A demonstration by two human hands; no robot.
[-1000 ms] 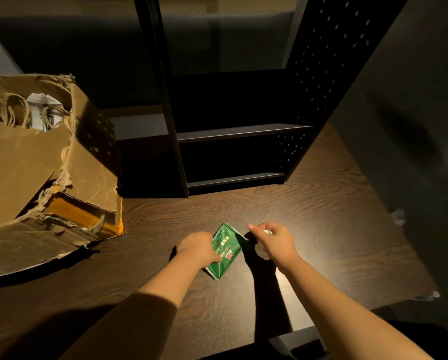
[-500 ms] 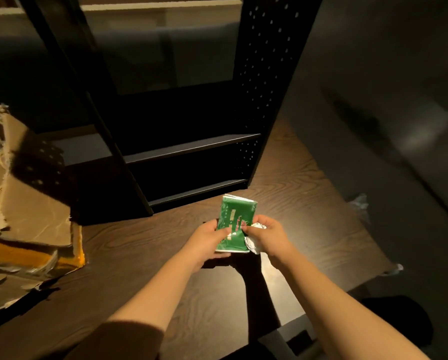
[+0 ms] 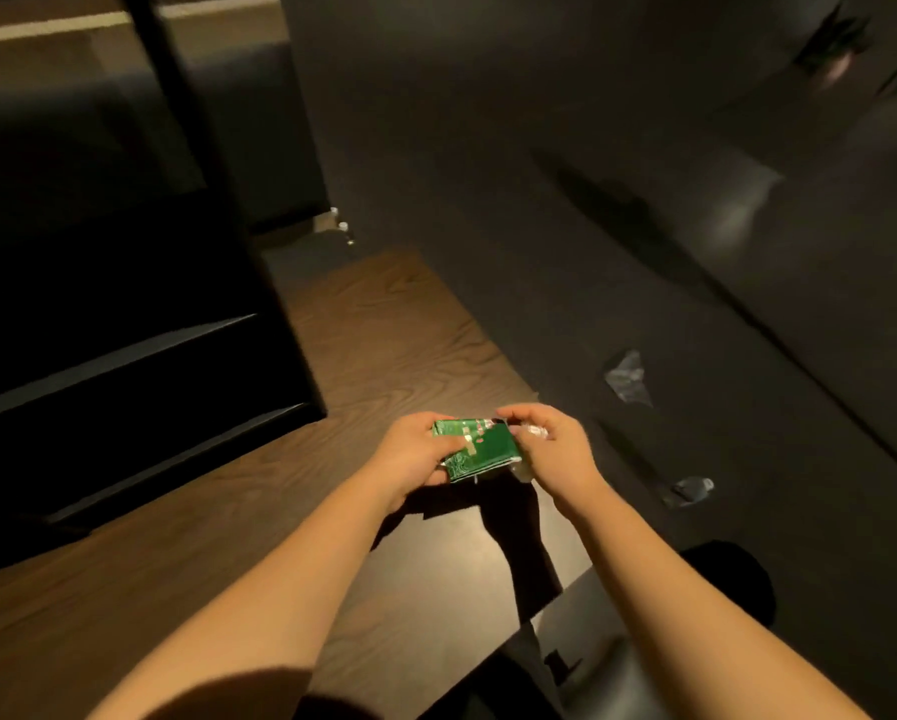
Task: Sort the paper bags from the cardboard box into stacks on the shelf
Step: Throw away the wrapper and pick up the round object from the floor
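Both hands up over the dark wood-grain surface [image 3: 363,335], holding one small flat green printed paper bag [image 3: 480,449] between them, clear of the surface. Left hand [image 3: 418,452] grips the bag's left side, fingers curled under, thumb on top. Right hand [image 3: 555,452] pinches the bag's top right corner with thumb and forefinger; a bit of crinkled clear plastic [image 3: 532,433] sits inside the same hand. Bag is roughly level, printed face up.

Black metal shelf unit [image 3: 140,324] stands on the surface to the left, just beside the hands but not touching. Its two lower shelves in view look dark; contents can't be made out.

Surface's right edge runs diagonally just right of the hands; near edge is below the right forearm. Past the edge is grey floor [image 3: 592,200] with two scraps of crumpled clear plastic: one [image 3: 628,376] up and right of the hands, another [image 3: 693,488] near the right wrist. Bare surface lies between shelf unit and hands.
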